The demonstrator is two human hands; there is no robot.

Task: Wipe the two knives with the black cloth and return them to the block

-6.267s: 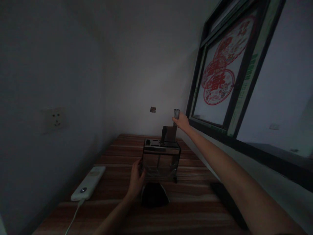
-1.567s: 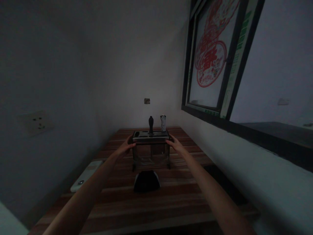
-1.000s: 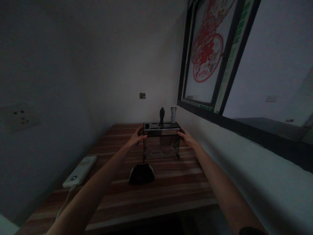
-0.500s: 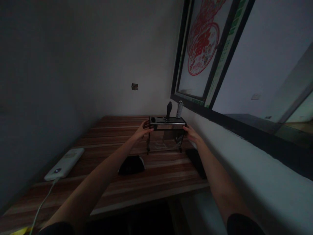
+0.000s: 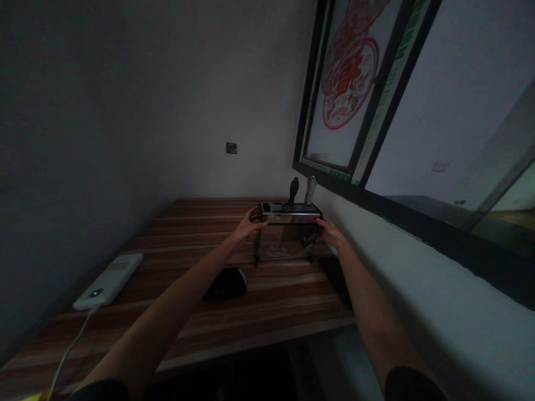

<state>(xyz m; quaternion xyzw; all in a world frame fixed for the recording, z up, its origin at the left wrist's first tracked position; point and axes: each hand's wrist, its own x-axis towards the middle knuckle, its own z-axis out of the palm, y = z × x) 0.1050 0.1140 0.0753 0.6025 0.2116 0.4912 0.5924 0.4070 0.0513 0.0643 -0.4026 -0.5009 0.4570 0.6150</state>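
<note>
My left hand [image 5: 249,224] is closed around the left end of a boxy device [image 5: 291,214]. This device has a shiny metal top, a clear see-through body and thin dark legs. My right hand [image 5: 329,230] grips its right end, fingers at the upper corner. A dark upright handle [image 5: 293,191] rises from the top. Behind the right part a silvery crinkled item [image 5: 310,190] stands up; whether it is fixed to the device I cannot tell. In front, nearer my left forearm, lies a black rounded object [image 5: 225,284]. The scene is dim, so details are blurred.
The wood-striped table [image 5: 192,245] meets a wall at the back. At left lies a white power bank [image 5: 109,281] with a white cable [image 5: 69,348]. Beside my right forearm is a flat black item [image 5: 336,278]. A dark-framed window [image 5: 355,111] runs along the right.
The device and both hands sit slightly farther right and lower in view. Both hands have kept their hold on it. The view itself has shifted a little.
</note>
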